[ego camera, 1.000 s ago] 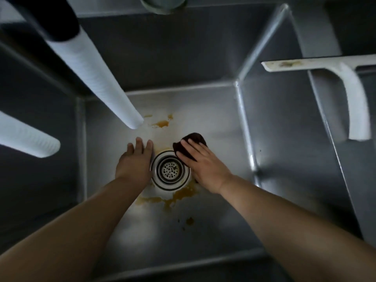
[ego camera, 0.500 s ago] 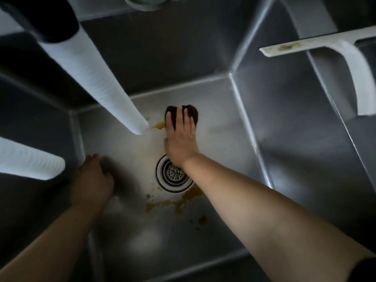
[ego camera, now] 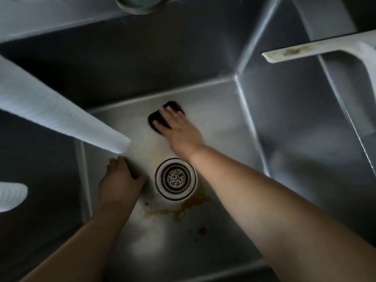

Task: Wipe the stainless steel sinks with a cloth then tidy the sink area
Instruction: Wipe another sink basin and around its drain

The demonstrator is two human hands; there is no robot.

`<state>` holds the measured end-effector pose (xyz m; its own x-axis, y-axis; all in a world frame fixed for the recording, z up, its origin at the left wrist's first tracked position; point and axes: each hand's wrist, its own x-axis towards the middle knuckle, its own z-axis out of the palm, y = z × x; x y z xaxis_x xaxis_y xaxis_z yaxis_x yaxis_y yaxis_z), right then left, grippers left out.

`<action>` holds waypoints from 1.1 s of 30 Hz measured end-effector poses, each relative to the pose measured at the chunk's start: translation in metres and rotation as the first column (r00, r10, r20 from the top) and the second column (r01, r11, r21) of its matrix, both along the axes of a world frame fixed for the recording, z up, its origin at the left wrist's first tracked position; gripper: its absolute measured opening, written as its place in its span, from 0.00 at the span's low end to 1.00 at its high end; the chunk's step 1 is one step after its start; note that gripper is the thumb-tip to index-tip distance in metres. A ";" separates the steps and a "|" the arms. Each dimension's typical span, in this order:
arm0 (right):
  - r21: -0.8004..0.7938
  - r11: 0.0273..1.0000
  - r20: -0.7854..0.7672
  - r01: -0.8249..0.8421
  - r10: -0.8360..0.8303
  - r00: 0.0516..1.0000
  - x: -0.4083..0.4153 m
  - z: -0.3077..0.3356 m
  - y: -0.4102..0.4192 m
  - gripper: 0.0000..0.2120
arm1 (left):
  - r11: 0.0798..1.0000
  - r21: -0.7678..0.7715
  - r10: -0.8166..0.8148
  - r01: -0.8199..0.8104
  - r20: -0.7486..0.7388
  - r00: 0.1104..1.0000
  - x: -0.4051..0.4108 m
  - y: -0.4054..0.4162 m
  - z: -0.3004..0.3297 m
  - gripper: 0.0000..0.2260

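Observation:
I look down into a deep stainless steel sink point(ego camera: 219, 127). My right hand point(ego camera: 181, 131) presses a dark cloth point(ego camera: 157, 119) flat on the sink floor near the back wall, beyond the round drain strainer point(ego camera: 175, 178). My left hand point(ego camera: 120, 180) rests on the floor just left of the drain, fingers spread, holding nothing. Brown stains point(ego camera: 187, 206) lie on the floor in front of the drain, with a few spots point(ego camera: 202, 231) nearer to me.
Two white ribbed spouts reach in from the left, a long one point(ego camera: 61, 119) ending above the floor and a short one point(ego camera: 11, 195). A white squeegee point(ego camera: 329, 47) lies across the divider at the right. A second basin point(ego camera: 305, 139) is to the right.
My right hand has slid the cloth back and to the right, and the stain near the spout tip is gone. My left hand moved from the left wall to beside the drain.

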<state>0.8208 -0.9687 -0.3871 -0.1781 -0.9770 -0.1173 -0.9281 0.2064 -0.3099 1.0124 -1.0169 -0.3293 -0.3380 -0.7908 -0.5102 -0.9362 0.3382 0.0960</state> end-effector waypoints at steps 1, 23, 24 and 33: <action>-0.017 0.997 0.009 0.071 -0.071 0.997 -0.017 0.001 0.007 0.35 | 1.000 0.010 -0.021 0.020 0.054 0.998 -0.004 0.000 -0.002 0.36; -0.151 0.830 0.171 0.537 -0.513 0.841 0.009 -0.009 -0.040 0.33 | 0.992 -0.016 -0.120 0.122 0.113 0.986 -0.001 -0.003 -0.019 0.43; -0.142 0.863 0.168 0.485 -0.461 0.871 0.015 -0.010 -0.041 0.33 | 0.993 -0.011 -0.115 0.117 0.107 0.988 0.000 -0.002 -0.018 0.44; -0.168 0.953 0.149 0.251 -0.227 0.962 -0.048 0.023 -0.003 0.23 | 0.995 -0.042 -0.089 0.087 -0.047 0.995 0.011 -0.001 0.003 0.29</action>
<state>0.7732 -0.9713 -0.3640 -0.4045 -0.9142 0.0229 -0.8093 0.3462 -0.4745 1.0236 -1.0179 -0.3260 -0.4306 -0.7767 -0.4598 -0.8973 0.4232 0.1255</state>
